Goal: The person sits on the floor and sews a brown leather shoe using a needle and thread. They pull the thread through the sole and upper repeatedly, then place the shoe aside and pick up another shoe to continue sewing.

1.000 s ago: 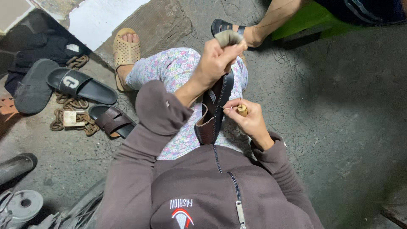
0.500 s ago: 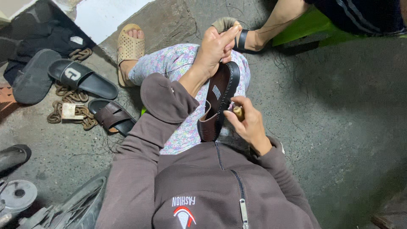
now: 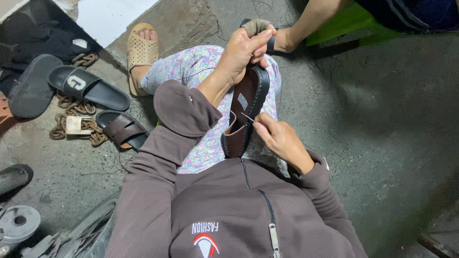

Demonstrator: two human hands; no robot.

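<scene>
Left of frame: black slide sandal [image 3: 88,88] and brown sandal [image 3: 123,130] parked on the concrete. Centre: left hand [image 3: 241,52] clamps the brown shoe [image 3: 245,112] by its toe, propped on the lap to expose the edge. Right hand [image 3: 279,138] pinches a needle [image 3: 247,116] against the rim.

light: dim, from above | shadows: soft, right floor dark | focus: sharp | edges: slightly stretched

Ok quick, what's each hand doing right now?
Left hand: closed around the toe end of the brown sandal.
Right hand: fingers pinched on a thin needle at the sandal's edge.
</scene>
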